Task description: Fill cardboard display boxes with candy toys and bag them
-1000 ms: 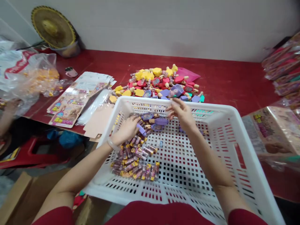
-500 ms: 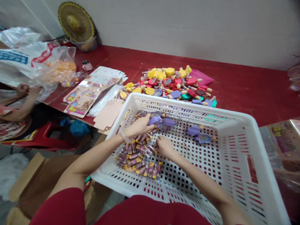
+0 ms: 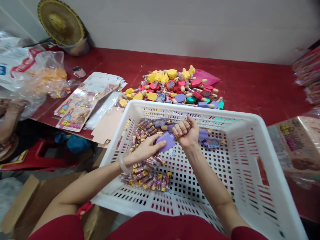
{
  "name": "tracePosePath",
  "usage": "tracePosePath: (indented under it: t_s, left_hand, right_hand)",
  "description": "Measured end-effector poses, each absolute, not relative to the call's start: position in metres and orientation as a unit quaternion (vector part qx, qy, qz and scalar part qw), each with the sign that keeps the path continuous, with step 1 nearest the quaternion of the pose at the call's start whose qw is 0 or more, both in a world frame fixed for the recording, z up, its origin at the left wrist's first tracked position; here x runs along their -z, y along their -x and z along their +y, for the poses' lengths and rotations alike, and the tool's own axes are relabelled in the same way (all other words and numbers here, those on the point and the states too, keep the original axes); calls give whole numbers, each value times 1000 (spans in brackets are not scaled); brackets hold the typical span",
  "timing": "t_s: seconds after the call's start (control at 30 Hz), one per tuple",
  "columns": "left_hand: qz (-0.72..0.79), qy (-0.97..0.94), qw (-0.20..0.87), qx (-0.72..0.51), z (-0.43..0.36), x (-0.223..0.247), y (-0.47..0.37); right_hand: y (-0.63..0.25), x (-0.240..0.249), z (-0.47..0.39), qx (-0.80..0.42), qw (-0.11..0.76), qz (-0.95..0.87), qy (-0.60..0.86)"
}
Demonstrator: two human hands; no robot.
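Over the white plastic basket (image 3: 271,160), my left hand (image 3: 146,146) grips the flat body of a purple popsicle-shaped toy (image 3: 165,141) between thumb and fingers. My right hand (image 3: 186,133) is closed in a fist around the toy's other end; what lies inside that fist is hidden. Below my left hand, several small clear tubes with yellow ends (image 3: 150,178) lie heaped on the left side of the basket floor. More purple toys, one with a clear window (image 3: 212,143), rest near the basket's far side, partly behind my right hand.
Beyond the basket, a pile of yellow, red, purple and green toys (image 3: 172,83) covers part of the red table (image 3: 250,80). Printed cards (image 3: 75,115) and pale pink card sheets (image 3: 107,125) lie left. Another person's hands (image 3: 13,106) are beside plastic bags. An open cardboard box (image 3: 27,203) stands lower left.
My left hand has lifted a purple toy from the basket floor. My right hand has risen from beside the tubes and closed on the toy's other end. The view has shifted right.
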State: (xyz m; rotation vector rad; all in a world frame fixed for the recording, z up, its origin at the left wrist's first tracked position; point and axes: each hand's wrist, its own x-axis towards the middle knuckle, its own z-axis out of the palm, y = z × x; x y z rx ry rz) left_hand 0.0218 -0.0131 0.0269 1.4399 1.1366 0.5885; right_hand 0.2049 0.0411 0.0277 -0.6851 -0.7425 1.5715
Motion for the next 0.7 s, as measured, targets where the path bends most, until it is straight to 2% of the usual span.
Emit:
tracePosePath:
  t_s: [0.13, 0.37, 0.53, 0.7]
  left_hand:
    - [465, -565, 626, -270, -18, -28, -20]
    - [394, -426, 771, -263, -23, -37, -18]
    - [323, -328, 863, -210, -27, -39, -17]
    - [270, -306, 897, -169, -30, -33, -16]
  right_hand:
    - [-200, -34, 33, -704, 599, -306, 228]
    - [-195, -52, 24, -703, 625, -278, 195]
    - [-199, -57, 9, -712, 594, -336, 166]
    - [-201, -70, -10, -688, 576, -400, 186]
